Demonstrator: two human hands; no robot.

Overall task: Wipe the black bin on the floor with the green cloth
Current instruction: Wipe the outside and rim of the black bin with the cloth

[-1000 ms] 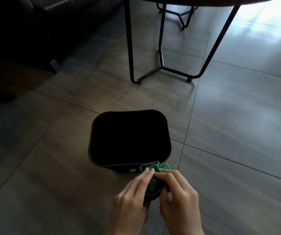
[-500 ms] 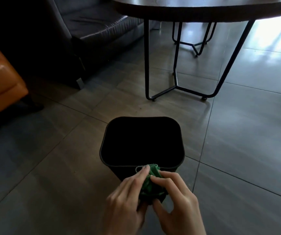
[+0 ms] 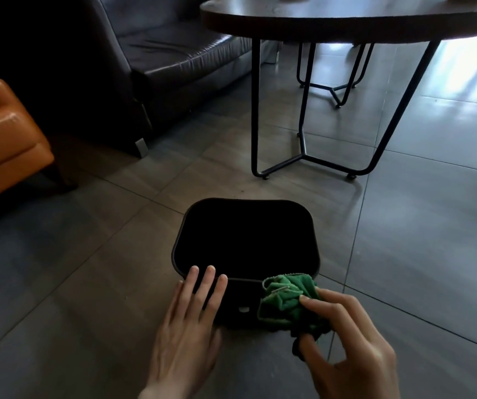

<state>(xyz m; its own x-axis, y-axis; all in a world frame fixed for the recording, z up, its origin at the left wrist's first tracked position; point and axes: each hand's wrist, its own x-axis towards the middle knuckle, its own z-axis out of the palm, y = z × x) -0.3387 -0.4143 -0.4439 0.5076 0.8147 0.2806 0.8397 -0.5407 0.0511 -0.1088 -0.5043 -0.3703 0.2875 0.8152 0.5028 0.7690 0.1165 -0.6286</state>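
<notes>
Tiled floor (image 3: 87,283) bears black bin (image 3: 303,214), interior too dark.

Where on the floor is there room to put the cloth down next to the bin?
Bare tiles lie left of the black bin, toward the orange chair, and right of it, before the table legs. The bin's near side is crowded: the left hand rests there and the right hand presses the green cloth against it.

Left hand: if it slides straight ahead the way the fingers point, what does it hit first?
The left hand would meet the black bin first; its fingertips already reach the near rim. Whether they touch it is unclear.
</notes>
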